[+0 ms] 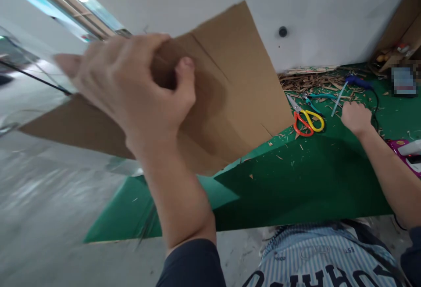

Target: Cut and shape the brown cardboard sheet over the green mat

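My left hand (131, 81) is raised over the table's left part, closed on a folded piece of cardboard (237, 81). Its thumb presses the cardboard's inner face, while the other fingers are smeared by motion. The cardboard has short slits and hangs above the green tabletop. On the table at the right rests my right hand (357, 118), curled into a fist; whatever is inside it, if anything, is hidden. Just beyond that fist lies a blue glue gun (358, 81) with a pale glue stick (340, 97). To its left are scissors (305, 120) with red and yellow handles and teal-handled pliers (314, 102).
Brown cardboard scraps (309, 83) are heaped along the wall on the green tabletop (296, 182). An open cardboard box (399, 26) stands at the back right. A magenta device (399, 147) sits by my right forearm. Grey floor (49, 199) shows at left.
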`<state>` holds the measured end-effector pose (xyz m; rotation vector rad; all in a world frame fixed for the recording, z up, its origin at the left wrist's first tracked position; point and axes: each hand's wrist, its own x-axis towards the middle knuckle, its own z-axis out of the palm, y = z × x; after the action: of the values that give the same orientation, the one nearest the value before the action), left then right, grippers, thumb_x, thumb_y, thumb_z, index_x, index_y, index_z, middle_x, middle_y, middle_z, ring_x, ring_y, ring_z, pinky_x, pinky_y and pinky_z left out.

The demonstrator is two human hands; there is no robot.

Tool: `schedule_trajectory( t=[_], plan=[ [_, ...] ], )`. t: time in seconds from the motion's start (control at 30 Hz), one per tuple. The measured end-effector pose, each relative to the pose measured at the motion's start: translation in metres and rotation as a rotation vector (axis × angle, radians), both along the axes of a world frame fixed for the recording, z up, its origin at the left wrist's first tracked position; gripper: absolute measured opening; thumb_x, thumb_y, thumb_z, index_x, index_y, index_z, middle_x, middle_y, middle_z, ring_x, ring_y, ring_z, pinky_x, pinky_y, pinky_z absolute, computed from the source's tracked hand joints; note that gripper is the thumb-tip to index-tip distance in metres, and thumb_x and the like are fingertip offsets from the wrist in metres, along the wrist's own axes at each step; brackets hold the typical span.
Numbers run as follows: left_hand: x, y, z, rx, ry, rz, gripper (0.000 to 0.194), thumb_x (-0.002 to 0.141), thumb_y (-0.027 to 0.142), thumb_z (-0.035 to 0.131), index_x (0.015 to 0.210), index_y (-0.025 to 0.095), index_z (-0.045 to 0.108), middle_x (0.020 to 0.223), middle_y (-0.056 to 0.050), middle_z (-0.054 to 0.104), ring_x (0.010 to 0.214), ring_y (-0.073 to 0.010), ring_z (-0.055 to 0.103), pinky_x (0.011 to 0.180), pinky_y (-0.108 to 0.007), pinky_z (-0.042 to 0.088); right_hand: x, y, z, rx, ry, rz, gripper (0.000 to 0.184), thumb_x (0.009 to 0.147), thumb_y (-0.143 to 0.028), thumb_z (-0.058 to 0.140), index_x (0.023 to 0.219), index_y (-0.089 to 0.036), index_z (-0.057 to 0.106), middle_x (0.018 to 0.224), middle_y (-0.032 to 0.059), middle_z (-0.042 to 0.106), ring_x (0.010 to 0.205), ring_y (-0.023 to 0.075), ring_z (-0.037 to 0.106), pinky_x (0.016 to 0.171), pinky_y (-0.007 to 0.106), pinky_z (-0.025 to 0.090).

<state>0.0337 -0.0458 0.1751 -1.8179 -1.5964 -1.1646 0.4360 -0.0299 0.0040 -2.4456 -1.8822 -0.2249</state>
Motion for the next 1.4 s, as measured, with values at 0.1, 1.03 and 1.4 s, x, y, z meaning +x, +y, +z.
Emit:
schedule_trajectory(
  t=[0.1,1.03,1.4],
  plan=[
    [0.017,0.002,-0.004,-0.015,0.198,0.044,0.050,0.079,0.042,0.057,0.122,0.019,0.072,0.105,-0.010,0.073,0.114,-0.0396,0.064,0.101,-0.058,0.034,0.004,0.000,0.004,-0.068,0.036,-0.013,0.036,0.089,-0.013,0.049,0.117,-0.002,0.070,0.113,0.0322,0.066,0.100,0.0348,0.065,0.071,0.039,0.037],
    [0.051,0.017,-0.008,-0.268,0.089,0.120,0.044,0.095,0.036,0.055,0.138,0.030,0.061,0.121,-0.012,0.062,0.124,-0.0384,0.046,0.109,-0.063,0.024,-0.127,-0.047,0.051,0.191,0.767,0.669,0.032,0.102,-0.035,0.035,0.120,-0.019,0.056,0.085,0.0069,0.067,0.067,0.0199,0.059,0.062,0.033,0.042],
    [0.051,0.020,-0.014,-0.198,0.097,0.167,0.037,0.095,0.034,0.050,0.129,0.031,0.065,0.121,-0.011,0.067,0.122,-0.0400,0.049,0.106,-0.065,0.027,-0.144,-0.029,0.058,0.451,0.192,0.494,0.056,0.105,-0.053,0.024,0.092,-0.019,0.066,0.059,0.0077,0.060,0.054,0.0183,0.052,0.056,0.030,0.023]
  ],
)
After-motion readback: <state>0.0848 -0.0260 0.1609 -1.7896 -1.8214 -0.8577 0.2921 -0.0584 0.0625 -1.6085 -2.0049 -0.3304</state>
